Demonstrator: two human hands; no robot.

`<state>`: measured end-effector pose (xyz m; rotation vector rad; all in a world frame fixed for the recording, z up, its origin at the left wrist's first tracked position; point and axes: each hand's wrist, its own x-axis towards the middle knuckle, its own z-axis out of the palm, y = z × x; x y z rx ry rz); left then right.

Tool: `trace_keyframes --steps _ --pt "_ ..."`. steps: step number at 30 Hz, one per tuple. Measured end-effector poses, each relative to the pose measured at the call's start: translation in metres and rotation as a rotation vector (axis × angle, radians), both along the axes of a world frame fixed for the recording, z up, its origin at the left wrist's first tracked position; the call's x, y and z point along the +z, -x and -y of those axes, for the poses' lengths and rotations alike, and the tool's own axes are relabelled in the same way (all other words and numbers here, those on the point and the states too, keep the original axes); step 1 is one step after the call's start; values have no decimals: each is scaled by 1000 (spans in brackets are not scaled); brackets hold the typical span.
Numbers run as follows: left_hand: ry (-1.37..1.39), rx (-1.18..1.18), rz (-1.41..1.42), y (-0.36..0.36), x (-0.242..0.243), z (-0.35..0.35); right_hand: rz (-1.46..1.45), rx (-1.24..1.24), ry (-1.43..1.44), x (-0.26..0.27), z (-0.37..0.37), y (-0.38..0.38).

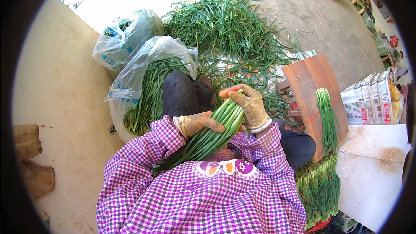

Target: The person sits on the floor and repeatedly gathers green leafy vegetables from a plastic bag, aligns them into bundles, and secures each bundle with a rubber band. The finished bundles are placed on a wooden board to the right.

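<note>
A bundle of garlic chives [224, 117] lies slantwise over my lap, its pale stem ends pointing up and to the right. Around its middle is my left hand [198, 124], in a tan, stained glove, with the thumb across the stems. My right hand [248, 104], gloved the same way, curls over the pale cut ends; its fingertips are blurred. The leafy ends run down against my purple checked smock [195, 201]. To the right, a bunch of chives [327, 120] rests on a brown wooden board [308, 78], near a red tie.
Loose green leaves [224, 22] heap on the floor ahead. Left of my knee, a clear plastic bag [130, 94] holds long chives, with another bag [139, 32] behind. Tied bunches [320, 191] are stacked at lower right. A white plastic crate [370, 99] stands beyond the board.
</note>
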<state>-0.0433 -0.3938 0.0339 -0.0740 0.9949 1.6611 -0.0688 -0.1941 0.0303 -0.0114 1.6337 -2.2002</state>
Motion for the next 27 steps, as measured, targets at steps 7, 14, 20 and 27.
trace_keyframes --steps 7,14,20,27 --pt "139 -283 -298 4 7 53 -291 -471 -166 93 -93 44" --pt "242 122 -750 74 75 117 -620 -389 -767 106 -155 89" --pt "-253 55 -807 117 81 -17 -717 11 -754 121 -61 54" --pt "-439 95 -236 79 79 -85 -1026 -38 -779 134 -40 53"
